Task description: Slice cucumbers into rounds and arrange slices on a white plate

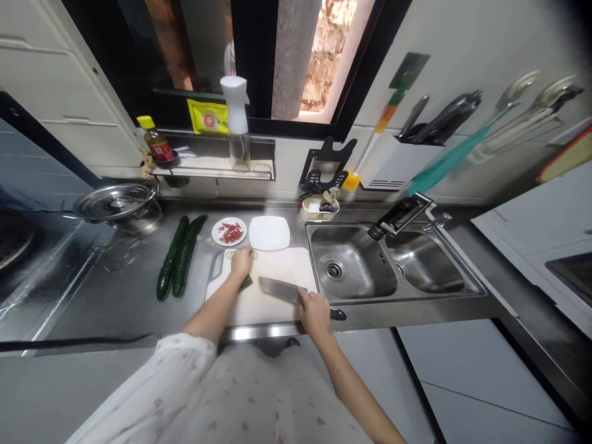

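Observation:
My right hand (pixel 316 314) is wrapped around the handle of a cleaver (pixel 277 288), its broad blade pointing left over the white cutting board (pixel 282 263). At the board's far left part, my left hand (pixel 242 262) is closed over cucumber slices (pixel 230 254), partly hiding them. A dark green cucumber piece (pixel 246 283) lies on the board beside my left wrist. Behind the board are a white plate of chopped red pieces (pixel 230 232) and a bare white square plate (pixel 269 232). Two whole cucumbers (pixel 178 259) lie to the left.
A double steel sink (pixel 356 290) with a black faucet (pixel 393 217) adjoins the board's right side. A lidded steel pot (pixel 120 206) stands at the back left. On the shelf are a spray bottle (pixel 238 123) and a yellow-capped sauce bottle (pixel 157 142). A knife holder (pixel 400 161) hangs on the wall.

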`<action>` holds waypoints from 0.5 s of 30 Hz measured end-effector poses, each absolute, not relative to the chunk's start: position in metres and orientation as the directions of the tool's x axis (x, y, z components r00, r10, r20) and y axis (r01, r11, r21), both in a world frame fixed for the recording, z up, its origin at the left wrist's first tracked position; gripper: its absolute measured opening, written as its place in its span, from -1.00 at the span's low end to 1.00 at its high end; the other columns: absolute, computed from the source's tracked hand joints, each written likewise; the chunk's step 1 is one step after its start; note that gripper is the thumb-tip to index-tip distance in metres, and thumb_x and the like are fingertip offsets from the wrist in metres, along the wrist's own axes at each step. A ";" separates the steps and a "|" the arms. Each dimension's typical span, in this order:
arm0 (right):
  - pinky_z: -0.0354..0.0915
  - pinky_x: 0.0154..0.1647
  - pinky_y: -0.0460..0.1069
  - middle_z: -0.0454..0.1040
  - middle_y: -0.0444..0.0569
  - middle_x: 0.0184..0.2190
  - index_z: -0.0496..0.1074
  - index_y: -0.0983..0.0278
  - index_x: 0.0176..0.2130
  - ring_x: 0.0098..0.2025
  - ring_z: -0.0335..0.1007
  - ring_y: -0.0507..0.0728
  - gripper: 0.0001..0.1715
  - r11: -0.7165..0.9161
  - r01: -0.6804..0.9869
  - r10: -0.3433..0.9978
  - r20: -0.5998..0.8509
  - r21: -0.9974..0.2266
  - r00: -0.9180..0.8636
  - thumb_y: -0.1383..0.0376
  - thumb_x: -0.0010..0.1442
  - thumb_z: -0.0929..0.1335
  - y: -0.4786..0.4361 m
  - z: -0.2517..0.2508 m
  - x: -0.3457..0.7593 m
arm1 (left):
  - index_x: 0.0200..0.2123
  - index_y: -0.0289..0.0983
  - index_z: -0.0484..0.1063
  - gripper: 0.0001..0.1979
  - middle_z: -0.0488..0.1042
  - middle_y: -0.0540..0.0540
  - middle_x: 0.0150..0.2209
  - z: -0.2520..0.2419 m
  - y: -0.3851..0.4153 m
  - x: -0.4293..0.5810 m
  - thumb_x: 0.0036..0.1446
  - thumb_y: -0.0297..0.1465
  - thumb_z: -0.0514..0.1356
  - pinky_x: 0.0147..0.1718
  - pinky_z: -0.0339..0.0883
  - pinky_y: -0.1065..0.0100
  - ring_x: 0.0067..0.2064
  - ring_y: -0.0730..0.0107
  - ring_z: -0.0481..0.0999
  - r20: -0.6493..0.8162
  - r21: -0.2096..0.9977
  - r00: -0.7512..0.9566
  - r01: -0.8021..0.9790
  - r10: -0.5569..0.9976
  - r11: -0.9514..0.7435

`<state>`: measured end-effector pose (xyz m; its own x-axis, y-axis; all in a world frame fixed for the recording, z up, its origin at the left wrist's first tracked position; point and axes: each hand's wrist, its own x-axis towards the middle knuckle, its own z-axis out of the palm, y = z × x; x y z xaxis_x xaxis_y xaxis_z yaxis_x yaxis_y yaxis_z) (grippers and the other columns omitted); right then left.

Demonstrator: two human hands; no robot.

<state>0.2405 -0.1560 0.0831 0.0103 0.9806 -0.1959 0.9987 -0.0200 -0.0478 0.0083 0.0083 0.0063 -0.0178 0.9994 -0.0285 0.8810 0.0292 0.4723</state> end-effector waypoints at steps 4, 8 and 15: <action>0.01 -0.13 0.00 0.48 0.04 -0.19 0.33 0.18 0.16 -0.09 0.30 0.16 -0.47 -0.019 0.998 0.978 -0.210 -0.057 0.007 0.35 0.19 0.28 -0.154 0.084 0.240 | -0.27 -0.31 0.54 -0.75 0.54 -0.24 -0.25 0.007 0.008 0.009 0.16 -0.49 0.05 -0.21 0.26 0.31 -0.19 0.19 0.48 -0.011 0.438 0.002 0.899 1.000 0.003; 0.01 -0.13 0.00 0.48 0.05 -0.19 0.33 0.18 0.16 -0.09 0.30 0.16 -0.46 -0.017 0.998 0.977 -0.212 -0.053 0.005 0.36 0.19 0.28 -0.153 0.083 0.239 | -0.29 -0.32 0.55 -0.74 0.53 -0.27 -0.25 0.008 0.008 0.010 0.18 -0.47 0.04 -0.21 0.27 0.29 -0.20 0.17 0.48 -0.026 0.413 0.005 0.911 1.000 0.006; 0.02 -0.13 -0.01 0.49 0.03 -0.20 0.34 0.17 0.16 -0.09 0.31 0.16 -0.45 -0.017 0.997 0.982 -0.190 -0.072 0.003 0.37 0.17 0.28 -0.153 0.079 0.239 | -0.22 -0.27 0.55 -0.75 0.52 -0.24 -0.18 0.015 0.003 0.006 0.16 -0.41 0.07 -0.18 0.28 0.29 -0.14 0.17 0.47 -0.030 0.469 -0.039 0.882 0.999 0.048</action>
<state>0.2394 -0.1532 0.0795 0.0028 0.9818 -0.1899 0.9973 -0.0168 -0.0718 0.0064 0.0033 0.0152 -0.0387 0.9988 -0.0300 0.8816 0.0482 0.4695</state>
